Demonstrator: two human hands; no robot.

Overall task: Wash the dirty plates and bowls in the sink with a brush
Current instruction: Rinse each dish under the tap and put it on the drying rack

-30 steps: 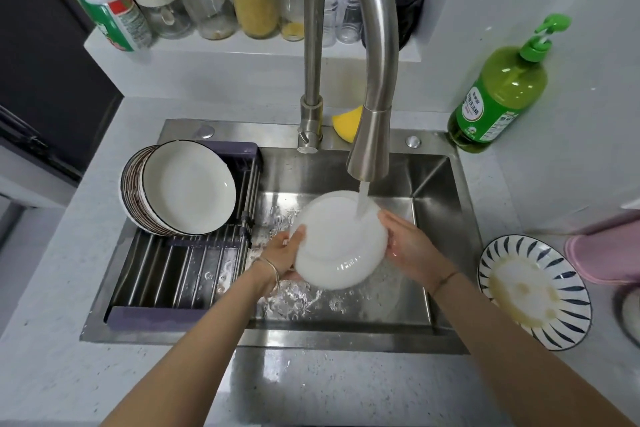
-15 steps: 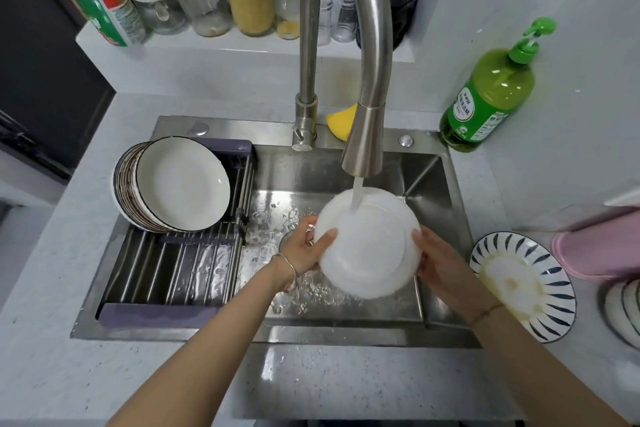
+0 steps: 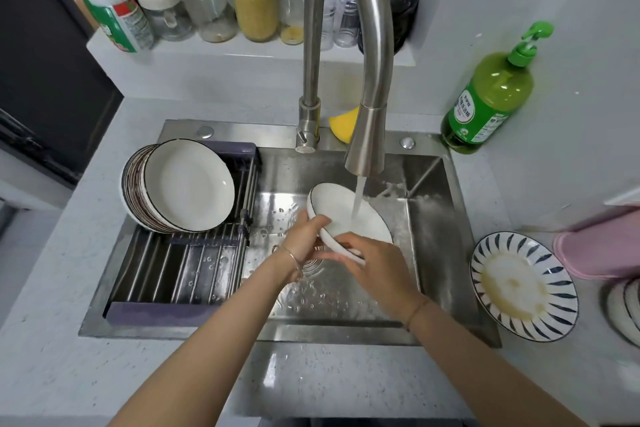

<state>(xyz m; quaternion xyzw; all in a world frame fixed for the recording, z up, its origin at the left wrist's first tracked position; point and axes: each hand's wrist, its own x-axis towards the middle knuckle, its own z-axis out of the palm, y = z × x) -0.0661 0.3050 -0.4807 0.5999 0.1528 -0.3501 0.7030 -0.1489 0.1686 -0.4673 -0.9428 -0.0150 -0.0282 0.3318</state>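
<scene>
Over the steel sink (image 3: 433, 218) I hold a white plate (image 3: 341, 210) with a dark rim, tilted under the running water from the faucet (image 3: 367, 135). My left hand (image 3: 304, 237) grips its near-left edge, thumb on top. My right hand (image 3: 375, 265) grips the lower rim, fingers curled round it. A dirty plate with blue stripes (image 3: 523, 284) lies on the counter to the right. No brush is visible.
Several washed plates (image 3: 183, 184) lean on the drying rack (image 3: 180, 267) over the sink's left half. A green soap bottle (image 3: 488, 97) stands at the back right, a yellow sponge (image 3: 343, 123) behind the faucet. Jars line the back ledge. A pink object (image 3: 602, 246) sits at far right.
The plate has been turned from facing me to a tilted, edge-on pose under the stream. My right hand moved from the plate's right side to its lower rim.
</scene>
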